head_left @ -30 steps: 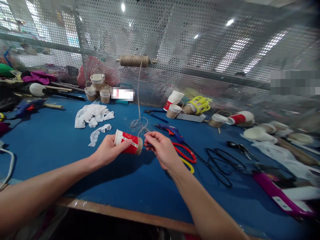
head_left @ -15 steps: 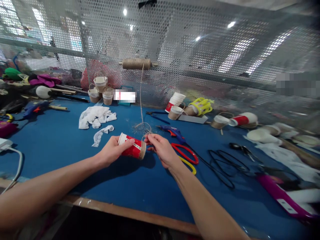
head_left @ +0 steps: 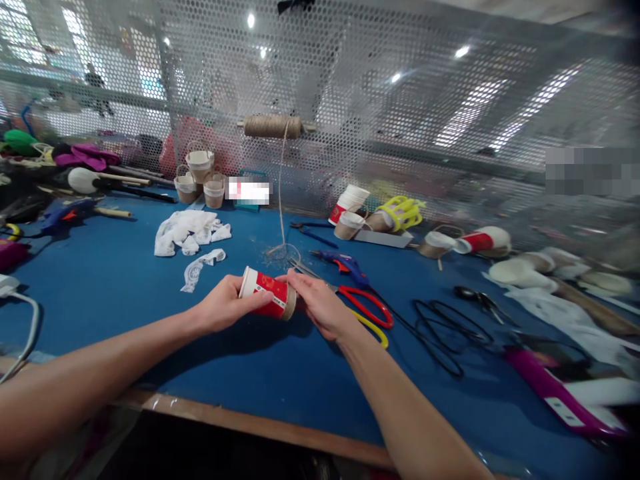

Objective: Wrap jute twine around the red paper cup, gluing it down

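A red and white paper cup (head_left: 264, 293) lies tilted on its side above the table, with twine wound around its base end at the right. My left hand (head_left: 225, 303) is closed around the cup near its white rim. At the wound end, my right hand (head_left: 317, 300) has its fingertips pressed together on the twine (head_left: 293, 247), against the cup. The strand runs up to a twine spool (head_left: 273, 127) mounted on the mesh. Just beyond my right hand lie scissors (head_left: 367, 308) with red and yellow handles.
A blue glue gun (head_left: 345, 263) and pliers (head_left: 317, 233) lie behind the scissors. White lace (head_left: 187, 230) is heaped at left. Small twine-wrapped buckets (head_left: 200, 167) stand at the back. Black cable (head_left: 445, 333), keys (head_left: 480, 297) and a magenta tool (head_left: 545, 387) are at right.
My right hand has come in against the cup's wound end with the twine. The cup has turned a little in my left hand, and more of the scissors' blades shows.
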